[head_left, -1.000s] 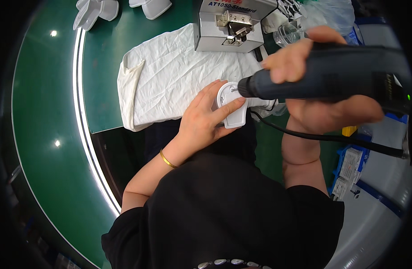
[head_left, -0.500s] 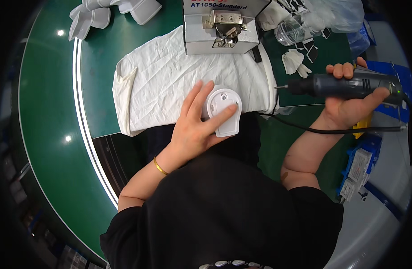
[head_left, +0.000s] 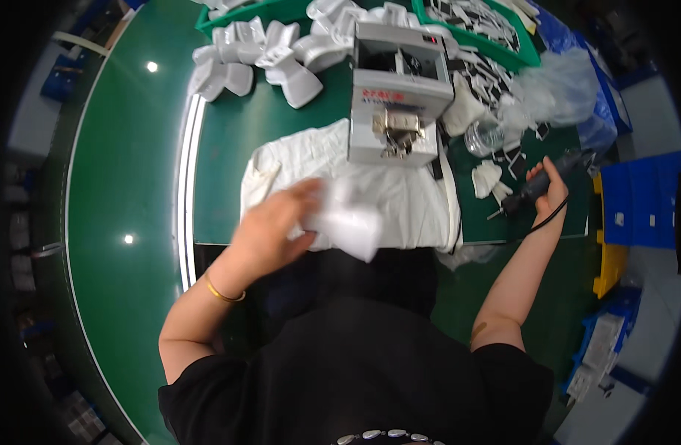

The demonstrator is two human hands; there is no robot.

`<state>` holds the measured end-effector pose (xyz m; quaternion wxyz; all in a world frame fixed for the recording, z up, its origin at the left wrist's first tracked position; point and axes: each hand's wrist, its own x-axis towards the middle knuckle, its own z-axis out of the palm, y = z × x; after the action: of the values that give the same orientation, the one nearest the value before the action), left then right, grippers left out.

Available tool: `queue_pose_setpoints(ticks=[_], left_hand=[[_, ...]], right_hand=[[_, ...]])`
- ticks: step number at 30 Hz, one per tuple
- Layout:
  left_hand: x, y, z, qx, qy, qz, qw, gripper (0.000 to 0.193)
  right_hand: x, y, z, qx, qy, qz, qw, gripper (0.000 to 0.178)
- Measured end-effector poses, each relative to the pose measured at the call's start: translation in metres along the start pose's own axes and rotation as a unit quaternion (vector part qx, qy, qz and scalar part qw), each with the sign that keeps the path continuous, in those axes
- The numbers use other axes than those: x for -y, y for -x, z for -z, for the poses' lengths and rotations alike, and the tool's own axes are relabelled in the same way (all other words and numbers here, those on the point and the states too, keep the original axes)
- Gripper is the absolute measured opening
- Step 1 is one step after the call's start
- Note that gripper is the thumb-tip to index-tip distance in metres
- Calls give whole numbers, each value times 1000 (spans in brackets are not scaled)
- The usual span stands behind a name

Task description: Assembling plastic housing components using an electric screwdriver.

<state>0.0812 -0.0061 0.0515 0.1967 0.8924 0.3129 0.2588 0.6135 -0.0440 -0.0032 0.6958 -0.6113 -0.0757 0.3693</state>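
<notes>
Over the white cloth, my left hand grips a white plastic housing by its left end. Both are smeared by motion, and the housing is tilted up off the cloth. At the right, my right hand is wrapped round a dark electric screwdriver. Its bit points left and down, beside some small white bags. A black cord runs from the tool past my right wrist.
A grey screw-feeder machine stands on the cloth's far edge. Several white housings lie at the far left. Behind the machine, a green tray holds small parts. A clear plastic jar and blue bins are to the right.
My left hand has lifted the housing off the cloth and turned it over, moving left. My right hand has shifted forward with the screwdriver, now angled. The view takes in more of the far table.
</notes>
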Motion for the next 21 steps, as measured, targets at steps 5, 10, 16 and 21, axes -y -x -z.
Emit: queue_pose_setpoints(ticks=[5, 10, 16, 21], left_hand=[[121, 34, 70, -355, -67, 217, 907, 39], [272, 142, 123, -404, -185, 427, 788, 46], [283, 166, 116, -367, -159, 467, 789, 73], [210, 92, 125, -443, -451, 374, 678, 81]], right_hand=[[-13, -6, -2, -60, 135, 81, 986, 35], [-17, -17, 1, -63, 245, 93, 963, 52], [-22, -19, 17, -93, 188, 121, 970, 54], [-27, -8, 11, -147, 202, 219, 943, 50]])
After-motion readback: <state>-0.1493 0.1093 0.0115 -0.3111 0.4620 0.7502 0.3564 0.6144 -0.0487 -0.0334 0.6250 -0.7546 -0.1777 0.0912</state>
